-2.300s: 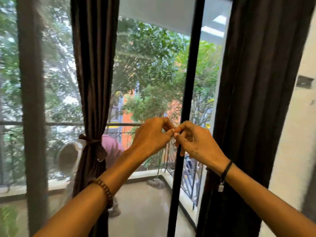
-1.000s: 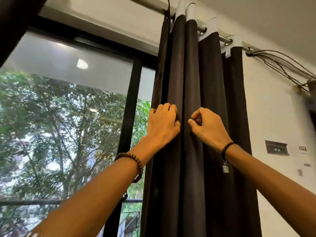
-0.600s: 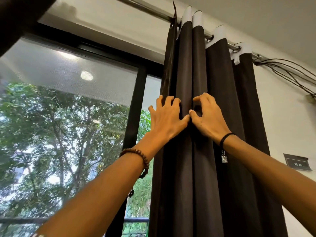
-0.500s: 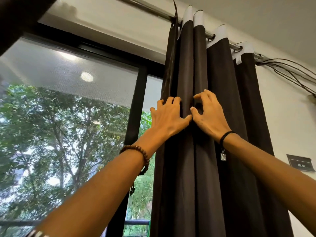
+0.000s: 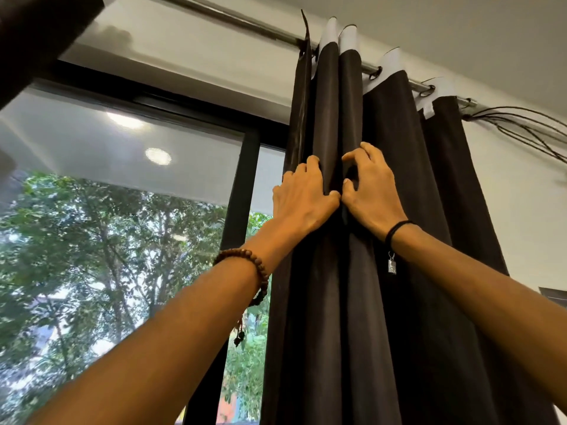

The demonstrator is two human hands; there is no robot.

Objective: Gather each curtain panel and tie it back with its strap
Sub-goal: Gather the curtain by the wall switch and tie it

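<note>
— Window glass fills the left side, right? What's beyond it?

— Green trees outside, with a black window frame running up the middle. Ceiling lights reflect in the upper pane. On the right is a white wall, with thin cables trailing off the far end of the curtain rod.

— And the curtain panel?

— Dark brown, hanging from that rod at the right edge of the window, bunched into tall vertical folds with white heading tabs at the top. Another dark curtain cuts across the upper left corner.

— Where are the hands?

— Both are raised high on the panel, side by side. The left hand has its fingers curled over a fold, the tips tucked into the crease. The right hand sits just beside it, fingers bent like a claw, tips digging into the next fold. The two thumbs nearly touch across the pleat between them.

— Anything on the wrists?

— A brown bead bracelet on the left wrist, and a black cord with a small metal charm on the right.
</note>
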